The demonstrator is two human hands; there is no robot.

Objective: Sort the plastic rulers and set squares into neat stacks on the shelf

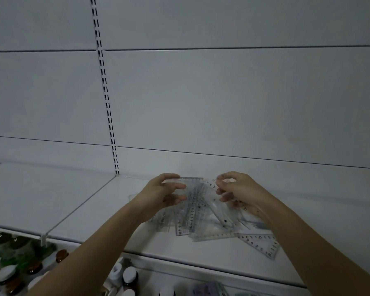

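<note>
your left forearm is reaching in from 7 o'clock toward the middle, bare to the elbow. your left hand [162,192] is sitting palm toward 3 o'clock, fingers [176,185] curling and pinching the left end of a clear ruler [192,180]. your right forearm is coming in from 5 o'clock. your right hand [238,189] is facing it, knuckles toward 12 o'clock, fingertips [221,182] bending inward and pinching clear plastic at the other side. the two hands are hovering near each other, not touching.
</note>
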